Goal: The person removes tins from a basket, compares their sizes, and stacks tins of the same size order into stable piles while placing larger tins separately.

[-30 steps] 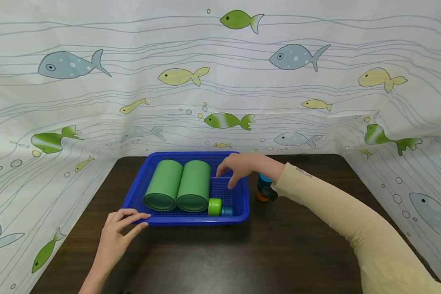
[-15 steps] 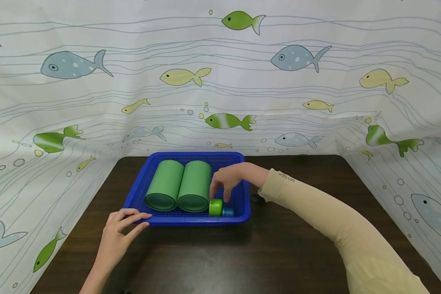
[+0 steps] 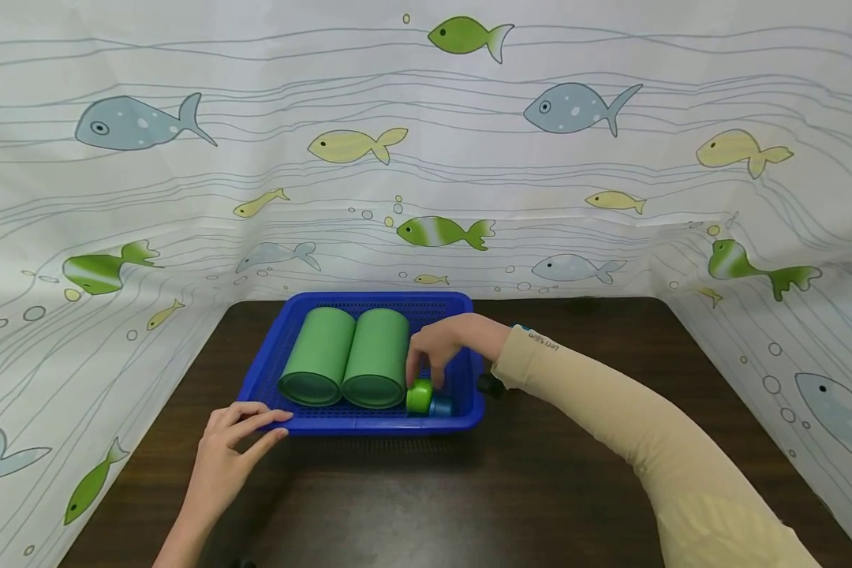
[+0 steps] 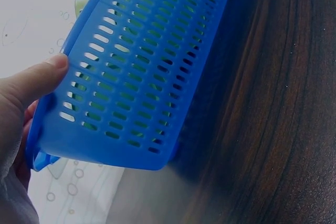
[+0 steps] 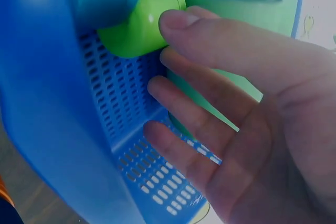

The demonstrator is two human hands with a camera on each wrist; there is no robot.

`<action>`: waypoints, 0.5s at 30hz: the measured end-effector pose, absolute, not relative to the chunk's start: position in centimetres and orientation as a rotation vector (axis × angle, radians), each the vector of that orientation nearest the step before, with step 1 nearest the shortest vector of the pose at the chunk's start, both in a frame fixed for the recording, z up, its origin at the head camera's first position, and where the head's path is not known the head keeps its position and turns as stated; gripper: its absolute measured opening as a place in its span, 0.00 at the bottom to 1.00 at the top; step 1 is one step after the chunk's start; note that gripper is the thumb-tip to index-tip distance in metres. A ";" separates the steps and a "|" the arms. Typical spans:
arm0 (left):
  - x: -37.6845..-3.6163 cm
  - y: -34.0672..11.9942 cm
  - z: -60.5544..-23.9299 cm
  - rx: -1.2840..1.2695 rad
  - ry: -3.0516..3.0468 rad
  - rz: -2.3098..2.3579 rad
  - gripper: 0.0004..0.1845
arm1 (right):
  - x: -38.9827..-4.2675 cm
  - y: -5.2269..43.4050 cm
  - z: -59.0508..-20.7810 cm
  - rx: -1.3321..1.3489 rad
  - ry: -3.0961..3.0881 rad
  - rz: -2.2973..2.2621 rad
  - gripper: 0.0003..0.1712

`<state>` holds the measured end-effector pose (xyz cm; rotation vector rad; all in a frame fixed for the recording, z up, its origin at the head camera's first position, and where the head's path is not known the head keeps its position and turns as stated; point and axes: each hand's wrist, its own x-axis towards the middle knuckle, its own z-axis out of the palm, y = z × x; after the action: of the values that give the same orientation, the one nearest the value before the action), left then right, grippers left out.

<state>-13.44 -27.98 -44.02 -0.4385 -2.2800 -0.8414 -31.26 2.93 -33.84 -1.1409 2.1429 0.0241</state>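
Observation:
A blue plastic basket [image 3: 379, 426] with slotted walls stands on the dark table. Inside lie two pale green cylindrical canisters [image 3: 315, 347] side by side, plus a small bright green jar [image 3: 419, 398] and a small blue jar [image 3: 441, 407] in the near right corner. My left hand [image 3: 230, 442] grips the basket's near left rim; in the left wrist view the thumb [image 4: 47, 74] presses the outer wall. Reaching down into the basket, my right hand [image 3: 436, 343] pinches the bright green jar between thumb and forefinger. In the right wrist view its other fingers [image 5: 184, 108] are spread.
The dark wooden table [image 3: 575, 473] extends in front and to the right. Behind the right forearm a bit of a blue object [image 3: 521, 327] shows. A white fish-patterned sheet [image 3: 426, 181] surrounds the table at the back and sides.
My right hand has come down and toward me from the basket's right side to the bright green jar, which now tilts slightly. The left hand has stayed on the rim.

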 end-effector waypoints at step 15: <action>-13.4 -27.9 -44.0 -0.437 -2.282 -0.845 0.22 | -33.5 2.6 -34.6 -0.999 2.217 0.054 0.29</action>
<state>-13.44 -27.94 -44.01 -0.4366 -2.2824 -0.8445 -33.45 2.65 -34.63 -0.9991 2.2169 0.0543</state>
